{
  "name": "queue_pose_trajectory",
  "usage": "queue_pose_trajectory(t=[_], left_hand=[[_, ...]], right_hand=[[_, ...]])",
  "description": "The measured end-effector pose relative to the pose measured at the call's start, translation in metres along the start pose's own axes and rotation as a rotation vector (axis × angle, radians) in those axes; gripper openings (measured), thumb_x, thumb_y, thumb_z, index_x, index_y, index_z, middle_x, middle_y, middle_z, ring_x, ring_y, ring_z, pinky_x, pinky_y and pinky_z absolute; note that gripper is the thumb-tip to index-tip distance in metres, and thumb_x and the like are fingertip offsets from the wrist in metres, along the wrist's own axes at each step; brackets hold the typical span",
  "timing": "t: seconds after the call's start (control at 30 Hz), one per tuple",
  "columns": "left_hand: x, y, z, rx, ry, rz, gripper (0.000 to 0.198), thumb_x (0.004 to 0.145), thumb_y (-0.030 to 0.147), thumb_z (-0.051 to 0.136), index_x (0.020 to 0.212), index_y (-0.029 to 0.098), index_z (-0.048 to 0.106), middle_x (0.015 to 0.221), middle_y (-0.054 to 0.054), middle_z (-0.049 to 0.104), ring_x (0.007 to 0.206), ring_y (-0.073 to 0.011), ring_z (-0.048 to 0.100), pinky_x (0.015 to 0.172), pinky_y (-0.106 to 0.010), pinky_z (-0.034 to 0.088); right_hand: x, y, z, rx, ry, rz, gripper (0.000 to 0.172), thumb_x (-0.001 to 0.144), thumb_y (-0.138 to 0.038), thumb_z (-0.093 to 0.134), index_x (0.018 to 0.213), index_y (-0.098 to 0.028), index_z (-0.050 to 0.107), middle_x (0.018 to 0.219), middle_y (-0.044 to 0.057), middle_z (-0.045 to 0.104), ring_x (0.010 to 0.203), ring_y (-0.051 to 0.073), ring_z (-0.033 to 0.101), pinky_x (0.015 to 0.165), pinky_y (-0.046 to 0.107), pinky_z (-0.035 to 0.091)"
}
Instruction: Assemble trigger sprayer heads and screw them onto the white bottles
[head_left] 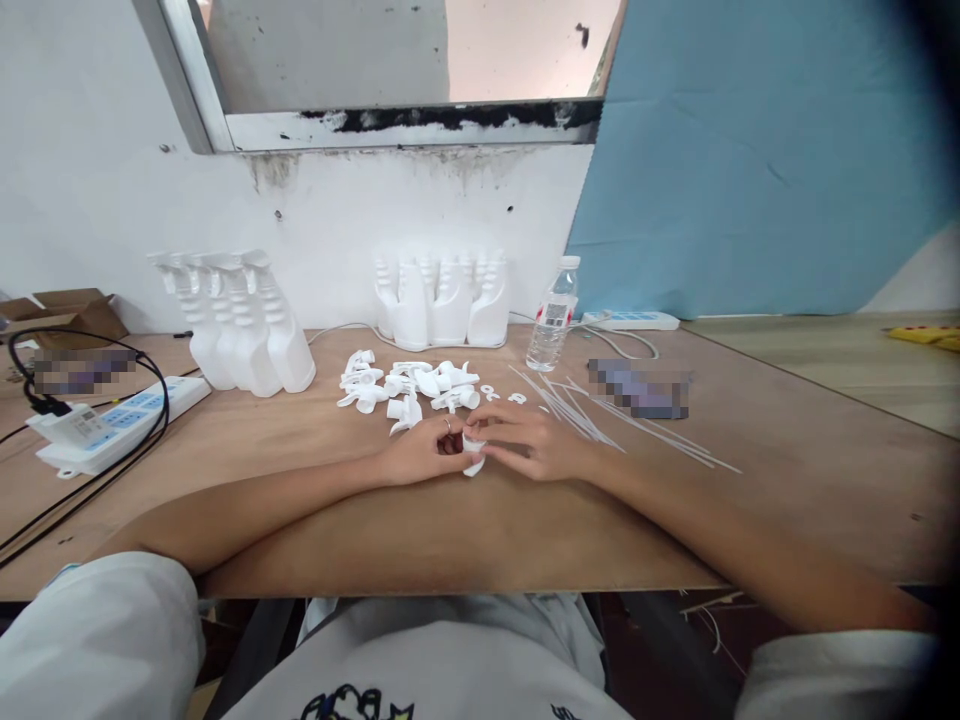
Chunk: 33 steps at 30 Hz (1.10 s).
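Between both hands, low over the table, is a white spray head (pixel 474 467), mostly covered by fingers. My left hand (pixel 421 452), with a ring on one finger, pinches it from the left. From the right, the thumb and fingers of my right hand (pixel 536 445) close on the same piece. Just beyond the hands lies a loose pile of white trigger spray heads (pixel 409 382). Small white washers (pixel 517 398) lie to the right of that pile. Thin white dip tubes (pixel 574 408) are scattered past my right hand.
White bottles with spray heads fitted (pixel 251 335) stand at the left; white bottles without heads (pixel 442 305) stand by the wall. A water bottle (pixel 551 318) is right of them. A power strip (pixel 124 425) with black cables and a cardboard box (pixel 75 315) occupy the left side.
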<state>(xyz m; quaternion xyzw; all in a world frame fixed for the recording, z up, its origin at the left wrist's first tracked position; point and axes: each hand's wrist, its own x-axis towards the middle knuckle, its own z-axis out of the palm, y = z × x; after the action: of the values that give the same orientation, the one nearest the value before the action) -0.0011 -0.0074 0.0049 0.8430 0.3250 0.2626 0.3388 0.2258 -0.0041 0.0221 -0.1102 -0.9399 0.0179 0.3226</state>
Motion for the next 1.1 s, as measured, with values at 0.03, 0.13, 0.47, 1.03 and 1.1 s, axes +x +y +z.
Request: queue_pose_trajectory(t=[0.03,0.13,0.47,1.03,1.1], left_hand=[[0.000,0.001,0.000,0.001,0.015,-0.003,0.030,0.086,0.043,0.064,0.102,0.017,0.062,0.090,-0.002,0.056,0.075,-0.0131,0.053,0.070,-0.026,0.047],[-0.002,0.004,0.000,0.007,0.061,0.044,0.030,0.086,0.039,0.064,0.108,0.018,0.062,0.119,-0.008,0.051,0.080,-0.0128,0.055,0.075,-0.028,0.050],[-0.008,0.005,0.001,0.133,0.114,0.158,0.036,0.090,0.040,0.059,0.117,0.020,0.045,0.103,-0.005,0.060,0.081,-0.0160,0.059,0.072,-0.029,0.050],[-0.005,-0.010,-0.007,0.430,-0.020,0.339,0.044,0.088,0.047,0.064,0.120,0.021,0.048,0.112,-0.008,0.062,0.098,-0.0219,0.062,0.082,-0.032,0.051],[-0.004,-0.011,-0.009,0.433,-0.024,0.376,0.040,0.089,0.044,0.062,0.120,0.021,0.050,0.117,-0.009,0.061,0.103,-0.0214,0.061,0.085,-0.031,0.050]], right_hand=[[0.000,0.000,0.001,-0.006,0.008,0.003,0.026,0.092,-0.013,0.056,0.117,-0.019,0.063,0.116,0.013,0.065,0.104,0.021,0.063,0.087,0.036,0.053],[0.001,0.000,0.004,-0.001,0.049,0.013,0.025,0.092,-0.013,0.057,0.116,-0.019,0.063,0.116,0.013,0.065,0.105,0.021,0.062,0.088,0.036,0.052],[0.000,0.000,0.007,0.109,0.103,0.131,0.009,0.091,-0.020,0.063,0.099,-0.018,0.066,0.103,0.009,0.064,0.095,0.018,0.063,0.084,0.032,0.051],[-0.001,0.001,0.007,0.089,0.100,0.149,0.010,0.089,-0.024,0.067,0.084,-0.017,0.061,0.097,0.007,0.060,0.088,0.016,0.061,0.077,0.029,0.048],[-0.002,0.002,0.006,0.057,0.065,0.137,0.007,0.090,-0.023,0.065,0.087,-0.018,0.061,0.101,0.008,0.060,0.091,0.017,0.061,0.079,0.030,0.049]])
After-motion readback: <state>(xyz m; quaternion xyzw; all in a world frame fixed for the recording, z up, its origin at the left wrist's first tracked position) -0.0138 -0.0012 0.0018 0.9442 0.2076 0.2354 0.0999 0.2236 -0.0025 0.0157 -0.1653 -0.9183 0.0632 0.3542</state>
